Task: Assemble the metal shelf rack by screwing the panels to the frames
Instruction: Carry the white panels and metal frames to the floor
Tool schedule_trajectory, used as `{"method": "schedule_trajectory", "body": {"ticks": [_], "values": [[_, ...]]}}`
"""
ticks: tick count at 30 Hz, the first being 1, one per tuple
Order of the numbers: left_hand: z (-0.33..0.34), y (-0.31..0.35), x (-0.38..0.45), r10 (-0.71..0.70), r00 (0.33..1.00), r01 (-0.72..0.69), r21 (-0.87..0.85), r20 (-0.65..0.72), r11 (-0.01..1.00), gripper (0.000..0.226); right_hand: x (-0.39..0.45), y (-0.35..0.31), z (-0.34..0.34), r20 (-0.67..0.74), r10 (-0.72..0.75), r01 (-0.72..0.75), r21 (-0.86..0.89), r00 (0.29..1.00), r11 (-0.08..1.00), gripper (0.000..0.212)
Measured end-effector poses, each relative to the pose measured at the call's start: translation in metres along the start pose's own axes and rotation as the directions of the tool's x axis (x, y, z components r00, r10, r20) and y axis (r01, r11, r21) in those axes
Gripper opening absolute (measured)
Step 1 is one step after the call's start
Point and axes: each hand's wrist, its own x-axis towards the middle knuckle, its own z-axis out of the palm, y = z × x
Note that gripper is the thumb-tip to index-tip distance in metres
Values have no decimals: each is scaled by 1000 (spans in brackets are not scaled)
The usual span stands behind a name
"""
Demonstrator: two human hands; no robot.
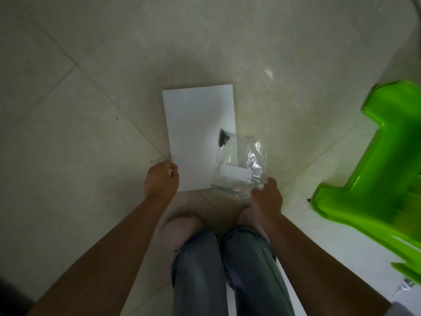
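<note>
A white rectangular panel [196,126] lies flat on the tiled floor in front of my feet. A clear plastic bag [243,165] rests on its near right corner, with a dark clump of small parts [222,138] at its far end and a white piece inside. My left hand [162,179] grips the panel's near left corner, fingers curled over the edge. My right hand [266,195] pinches the near right end of the bag.
A bright green plastic item [378,160] lies on the floor at the right. My bare feet and jeans-covered legs [227,258] stand just behind the panel. Pale floor tiles [91,133] spread to the left and ahead.
</note>
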Motion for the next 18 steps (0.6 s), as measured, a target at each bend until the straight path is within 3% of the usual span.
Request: {"method": "schedule_trajectory", "body": {"ticks": [2,6,10,15,18], "values": [[-7,-1,-15,107,994,-106,117,3,987,24,-15,10,-9,-10,23,-23,-31,1000,999,48],[-33,31,-53,294,953,-304,256,76,918,29,-58,7,-61,11,-175,175,-143,985,974,55],[-79,101,-104,620,773,-618,378,134,689,26,-112,-7,-134,-86,-427,412,-154,900,898,54],[-145,206,-177,794,552,-764,535,256,359,28,-189,7,-224,-221,-495,458,-198,840,866,49],[-173,264,-228,767,560,-755,574,312,318,32,-234,23,-266,-325,-464,435,-161,824,886,45]]}}
